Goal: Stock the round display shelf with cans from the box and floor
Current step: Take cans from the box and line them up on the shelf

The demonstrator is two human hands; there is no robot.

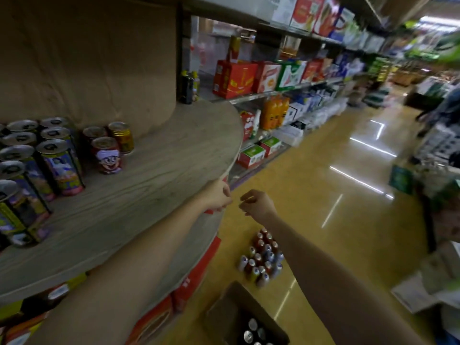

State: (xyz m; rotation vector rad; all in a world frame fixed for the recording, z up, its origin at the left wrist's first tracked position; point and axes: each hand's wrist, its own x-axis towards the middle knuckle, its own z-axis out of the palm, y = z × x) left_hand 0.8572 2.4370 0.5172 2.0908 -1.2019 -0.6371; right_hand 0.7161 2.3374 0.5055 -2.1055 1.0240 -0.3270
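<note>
Wooden round shelf holds upright cans.

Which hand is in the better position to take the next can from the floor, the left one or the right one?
Probably the right hand: it hangs free, loosely curled, above the cans on the floor. The left hand is at the rim of the round shelf, seemingly holding something red.
</note>
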